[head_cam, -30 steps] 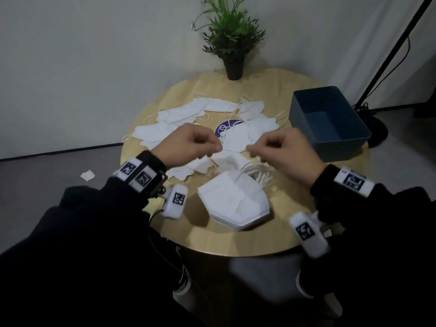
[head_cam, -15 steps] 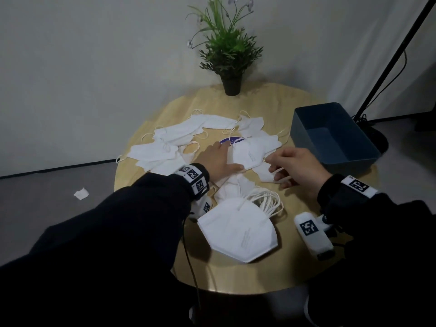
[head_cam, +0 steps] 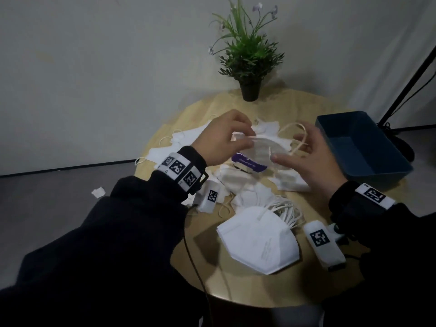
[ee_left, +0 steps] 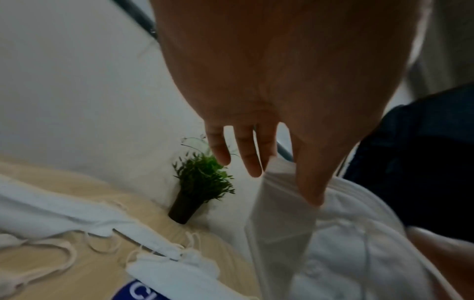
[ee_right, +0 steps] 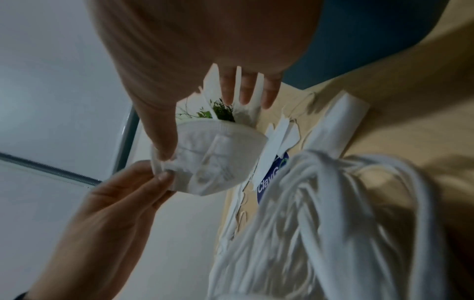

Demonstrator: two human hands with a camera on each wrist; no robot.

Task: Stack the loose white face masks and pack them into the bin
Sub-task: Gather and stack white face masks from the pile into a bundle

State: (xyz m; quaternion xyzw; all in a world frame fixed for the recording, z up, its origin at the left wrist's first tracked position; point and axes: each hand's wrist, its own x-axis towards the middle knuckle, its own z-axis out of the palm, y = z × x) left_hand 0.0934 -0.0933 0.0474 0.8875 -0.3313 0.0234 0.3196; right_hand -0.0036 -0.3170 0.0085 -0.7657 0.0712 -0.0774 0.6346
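A single white mask (head_cam: 266, 148) hangs in the air above the table's middle. My left hand (head_cam: 245, 140) pinches its left end between thumb and fingers, which the left wrist view also shows on the mask (ee_left: 282, 223). My right hand (head_cam: 290, 152) is spread at the mask's right end with straight fingers, the ear loops draped over them, and its thumb (ee_right: 160, 134) touches the mask (ee_right: 212, 158). A neat stack of masks (head_cam: 257, 241) lies near the front edge. Loose masks (head_cam: 188, 142) are scattered behind and under my hands. The blue bin (head_cam: 368, 166) stands at the right, empty.
A potted plant (head_cam: 250, 67) stands at the back of the round wooden table (head_cam: 247, 293). A purple-and-white label (head_cam: 247, 161) lies under the held mask. A black stand (head_cam: 410, 74) rises at the far right. A paper scrap (head_cam: 98, 192) lies on the floor to the left.
Both hands were down on the loose masks half a second ago. They have since risen with one mask held between them, its ear loops hanging over the right fingers.
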